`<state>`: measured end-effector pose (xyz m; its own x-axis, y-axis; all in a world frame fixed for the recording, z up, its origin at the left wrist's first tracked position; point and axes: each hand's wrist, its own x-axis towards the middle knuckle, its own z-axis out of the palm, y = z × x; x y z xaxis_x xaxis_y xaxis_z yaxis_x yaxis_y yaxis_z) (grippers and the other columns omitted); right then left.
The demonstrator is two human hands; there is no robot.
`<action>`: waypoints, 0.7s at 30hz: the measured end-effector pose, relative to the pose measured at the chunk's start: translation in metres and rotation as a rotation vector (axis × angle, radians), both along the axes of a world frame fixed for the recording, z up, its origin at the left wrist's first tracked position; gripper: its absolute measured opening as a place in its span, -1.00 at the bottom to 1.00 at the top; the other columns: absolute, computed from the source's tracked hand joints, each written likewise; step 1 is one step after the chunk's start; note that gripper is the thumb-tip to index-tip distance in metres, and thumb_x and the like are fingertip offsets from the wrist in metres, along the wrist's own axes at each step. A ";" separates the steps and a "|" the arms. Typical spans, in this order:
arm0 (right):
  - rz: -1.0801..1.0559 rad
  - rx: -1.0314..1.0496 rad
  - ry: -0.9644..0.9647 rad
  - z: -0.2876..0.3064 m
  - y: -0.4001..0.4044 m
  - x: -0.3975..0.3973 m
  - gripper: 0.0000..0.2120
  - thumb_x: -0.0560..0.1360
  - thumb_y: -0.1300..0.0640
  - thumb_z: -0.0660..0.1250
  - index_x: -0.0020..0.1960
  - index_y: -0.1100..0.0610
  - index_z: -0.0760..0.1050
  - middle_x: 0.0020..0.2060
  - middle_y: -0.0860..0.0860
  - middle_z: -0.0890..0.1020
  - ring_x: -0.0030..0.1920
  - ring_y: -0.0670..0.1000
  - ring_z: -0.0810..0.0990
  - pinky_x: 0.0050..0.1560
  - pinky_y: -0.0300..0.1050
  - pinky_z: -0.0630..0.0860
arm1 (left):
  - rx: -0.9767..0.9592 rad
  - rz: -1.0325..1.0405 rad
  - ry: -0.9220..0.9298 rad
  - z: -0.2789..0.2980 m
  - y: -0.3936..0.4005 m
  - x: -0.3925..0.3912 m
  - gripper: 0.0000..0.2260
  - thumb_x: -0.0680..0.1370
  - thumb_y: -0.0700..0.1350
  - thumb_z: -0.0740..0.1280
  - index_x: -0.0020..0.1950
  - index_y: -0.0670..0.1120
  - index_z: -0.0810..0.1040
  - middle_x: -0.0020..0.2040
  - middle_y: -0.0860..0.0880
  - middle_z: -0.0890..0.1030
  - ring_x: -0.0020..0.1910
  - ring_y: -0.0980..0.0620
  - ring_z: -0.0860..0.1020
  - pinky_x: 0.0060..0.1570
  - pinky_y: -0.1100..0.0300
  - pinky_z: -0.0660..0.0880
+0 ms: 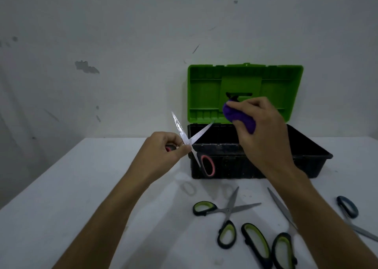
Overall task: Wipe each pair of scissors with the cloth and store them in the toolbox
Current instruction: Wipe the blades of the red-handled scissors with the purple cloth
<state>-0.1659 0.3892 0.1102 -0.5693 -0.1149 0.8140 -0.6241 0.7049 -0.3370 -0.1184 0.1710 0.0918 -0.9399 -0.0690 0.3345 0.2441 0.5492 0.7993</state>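
Note:
My left hand [165, 148] grips a pair of red-handled scissors [189, 139] near the pivot, held up in the air with the blades spread wide and pointing away. One red handle loop hangs down in front of the toolbox. My right hand [259, 129] is closed on a bunched purple cloth [239, 116], raised just right of the blades and apart from them. Behind stands the black toolbox [306, 146] with its green lid [204, 88] upright and open.
On the white table [71, 187] near me lie open green-handled scissors [227, 211], a larger green-handled pair [263, 246] partly under my right forearm, and blue-handled scissors [348, 207] at the right. A marked grey wall rises behind.

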 end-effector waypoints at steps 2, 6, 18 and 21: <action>0.112 0.028 0.010 0.006 -0.004 0.008 -0.61 0.47 0.17 0.43 0.28 -0.03 0.55 0.05 -0.04 0.51 0.02 -0.03 0.50 -0.01 -0.21 0.49 | 0.014 0.014 -0.018 0.000 0.001 0.001 -0.75 0.48 0.03 0.44 -0.33 -0.06 0.58 -0.54 0.11 0.41 -0.54 0.16 0.32 -0.43 0.28 0.26; 0.248 0.155 -0.114 -0.009 -0.016 0.008 -0.60 0.47 0.16 0.43 0.28 -0.09 0.54 0.05 -0.09 0.50 0.05 -0.06 0.48 0.03 -0.18 0.49 | 0.016 0.045 0.034 -0.001 0.003 0.004 -0.71 0.39 0.08 0.53 -0.33 -0.10 0.58 -0.48 0.03 0.46 -0.48 0.08 0.34 -0.40 0.23 0.29; 0.376 0.360 -0.048 0.002 -0.020 0.024 -0.57 0.45 0.26 0.37 0.28 -0.04 0.56 0.15 -0.06 0.50 0.12 -0.04 0.45 0.09 -0.23 0.43 | -0.038 -0.080 -0.086 0.004 0.010 0.014 -0.94 0.46 -0.08 0.49 -0.19 -0.04 0.70 -0.36 0.06 0.69 -0.50 0.25 0.45 -0.44 0.39 0.32; 0.310 0.450 0.010 -0.003 -0.024 0.023 -0.59 0.45 0.33 0.38 0.22 -0.02 0.60 0.15 0.01 0.55 0.04 0.01 0.40 0.00 -0.12 0.41 | -0.001 -0.134 -0.051 0.005 0.013 0.015 -0.97 0.47 -0.12 0.48 -0.15 -0.06 0.71 -0.33 0.02 0.71 -0.46 0.18 0.46 -0.38 0.32 0.35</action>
<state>-0.1431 0.3648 0.1076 -0.4460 -0.6143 0.6509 -0.8273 0.5604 -0.0380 -0.1038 0.1842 0.0967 -0.9565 0.0586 0.2859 0.2743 0.5151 0.8121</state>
